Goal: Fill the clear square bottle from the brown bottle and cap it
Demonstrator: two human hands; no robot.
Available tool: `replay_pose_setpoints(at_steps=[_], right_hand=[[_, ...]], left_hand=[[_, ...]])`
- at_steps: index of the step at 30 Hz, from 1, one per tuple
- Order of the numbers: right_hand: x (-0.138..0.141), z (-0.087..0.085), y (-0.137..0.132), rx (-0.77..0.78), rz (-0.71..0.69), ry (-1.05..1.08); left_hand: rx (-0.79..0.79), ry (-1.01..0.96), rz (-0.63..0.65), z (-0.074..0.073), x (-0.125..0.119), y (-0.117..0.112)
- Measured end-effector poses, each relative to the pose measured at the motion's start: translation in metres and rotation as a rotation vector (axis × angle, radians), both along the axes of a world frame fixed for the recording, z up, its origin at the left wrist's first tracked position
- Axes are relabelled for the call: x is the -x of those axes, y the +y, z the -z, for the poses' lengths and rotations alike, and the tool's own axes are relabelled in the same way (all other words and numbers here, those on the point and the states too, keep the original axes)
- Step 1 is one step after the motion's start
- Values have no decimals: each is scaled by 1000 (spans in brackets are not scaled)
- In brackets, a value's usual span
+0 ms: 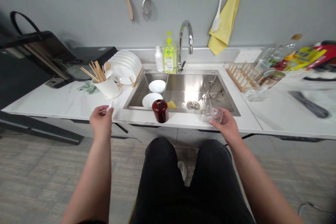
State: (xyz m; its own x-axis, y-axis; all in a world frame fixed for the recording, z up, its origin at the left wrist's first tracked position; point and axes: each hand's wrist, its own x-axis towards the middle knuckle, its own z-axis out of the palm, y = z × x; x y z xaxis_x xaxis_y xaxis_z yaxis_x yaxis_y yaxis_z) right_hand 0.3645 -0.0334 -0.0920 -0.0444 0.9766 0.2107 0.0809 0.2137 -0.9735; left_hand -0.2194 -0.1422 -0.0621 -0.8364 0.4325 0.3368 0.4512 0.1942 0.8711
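My left hand (101, 121) rests at the counter's front edge, its fingers closed on a thin white utensil (109, 105), whose far end is hidden. My right hand (228, 126) holds a clear glass tumbler (214, 114) at the sink's front right corner. Between the hands, a dark red bottle (160, 111) stands on the white counter (65, 106) by the front rim of the stainless steel sink (199, 85). Two white plates (156, 86) and a yellow sponge (172, 105) lie in the basin.
A chrome faucet (185, 40) and a green dish soap bottle (169, 56) stand behind the sink. White plates in a rack (124, 66) and chopsticks in a white cup (107, 85) are back left. A wooden rack (240, 77) and glass jars (270, 80) are right.
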Motion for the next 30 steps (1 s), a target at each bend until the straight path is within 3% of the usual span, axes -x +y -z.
replay_pose_setpoints(at_steps=[4, 10, 16, 25, 28, 30], right_hand=[[4, 9, 43, -16, -20, 22], [-1, 18, 47, 10, -69, -61], [-1, 17, 45, 5, -80, -98], [2, 14, 40, -11, -73, -82], [1, 14, 40, -29, -74, -109], [0, 14, 40, -41, -71, -120]], left_hand=[[332, 178, -16, 1, 30, 39], [410, 310, 49, 15, 28, 65], [438, 453, 65, 26, 24, 66], [354, 434, 98, 19, 19, 61], [277, 427, 116, 11, 4, 47], [145, 382, 176, 8, -19, 36]])
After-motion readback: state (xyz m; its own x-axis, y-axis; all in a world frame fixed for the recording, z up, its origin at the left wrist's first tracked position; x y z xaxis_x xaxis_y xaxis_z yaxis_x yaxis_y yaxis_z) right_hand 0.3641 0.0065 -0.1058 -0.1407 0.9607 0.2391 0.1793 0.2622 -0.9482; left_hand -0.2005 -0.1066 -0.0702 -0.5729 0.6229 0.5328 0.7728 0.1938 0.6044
